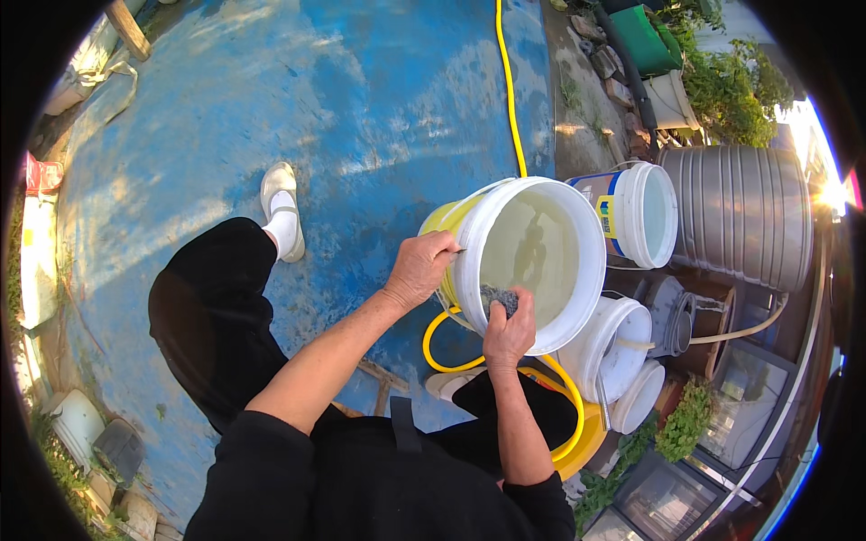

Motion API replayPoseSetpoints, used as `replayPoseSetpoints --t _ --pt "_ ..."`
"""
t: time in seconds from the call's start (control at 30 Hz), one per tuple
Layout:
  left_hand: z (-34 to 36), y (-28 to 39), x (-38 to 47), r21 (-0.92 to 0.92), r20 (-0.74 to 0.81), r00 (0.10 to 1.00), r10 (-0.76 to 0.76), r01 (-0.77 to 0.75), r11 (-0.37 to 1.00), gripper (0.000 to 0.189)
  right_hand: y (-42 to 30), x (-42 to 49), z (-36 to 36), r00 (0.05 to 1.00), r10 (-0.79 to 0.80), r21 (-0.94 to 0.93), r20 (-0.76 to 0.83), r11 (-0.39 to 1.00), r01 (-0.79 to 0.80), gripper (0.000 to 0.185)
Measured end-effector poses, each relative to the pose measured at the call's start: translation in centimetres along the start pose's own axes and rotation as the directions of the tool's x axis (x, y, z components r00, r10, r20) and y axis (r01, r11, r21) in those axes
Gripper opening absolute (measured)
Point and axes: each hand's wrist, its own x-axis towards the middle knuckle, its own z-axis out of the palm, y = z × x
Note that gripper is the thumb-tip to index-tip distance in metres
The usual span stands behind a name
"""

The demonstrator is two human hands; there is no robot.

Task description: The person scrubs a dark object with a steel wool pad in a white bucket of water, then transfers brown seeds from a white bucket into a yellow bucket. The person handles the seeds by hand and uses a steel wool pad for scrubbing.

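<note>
A large plastic bucket (593,270), white inside and yellow outside, stands in front of me with its mouth towards the camera; liquid shows at its bottom. My left hand (421,267) is at the near left of its rim, fingers pinched round a small dark thing too small to name. Over the rim's lower part, my right hand (511,331) holds a grey scouring pad (499,299) against the inner wall. The bucket's wire handle lies along its upper left side.
A yellow hose (511,88) runs over the blue ground and loops below the bucket. To the right stand a labelled bucket (626,213), a ribbed metal drum (741,216), a white bucket (612,348) and a yellow basin (588,439). Potted plants (687,419) and windows lie beyond.
</note>
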Motion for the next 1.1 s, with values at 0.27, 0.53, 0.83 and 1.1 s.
replayPoseSetpoints --t 0.27,0.53,0.83,1.1 --pt "-0.2 0.7 5.4 -0.053 -0.032 0.998 -0.05 0.048 0.997 0.004 0.0 -0.3 0.5 1.0 -0.01 0.008 -0.001 1.0 0.01 0.033" --pt "-0.7 -0.9 -1.3 0.145 0.051 0.998 0.045 -0.052 0.988 0.004 -0.1 -0.1 0.2 0.999 0.034 -0.027 0.01 0.999 -0.034 0.032" --pt "-1.1 1.3 2.0 0.311 0.095 0.959 0.267 -0.283 0.907 0.007 -1.0 0.1 0.1 1.0 0.029 -0.028 -0.012 0.999 -0.029 0.03" --pt "-0.3 0.1 0.7 0.349 0.072 0.957 0.282 -0.289 0.891 0.006 -1.1 0.1 -0.3 0.998 0.055 -0.026 0.007 0.998 -0.054 0.029"
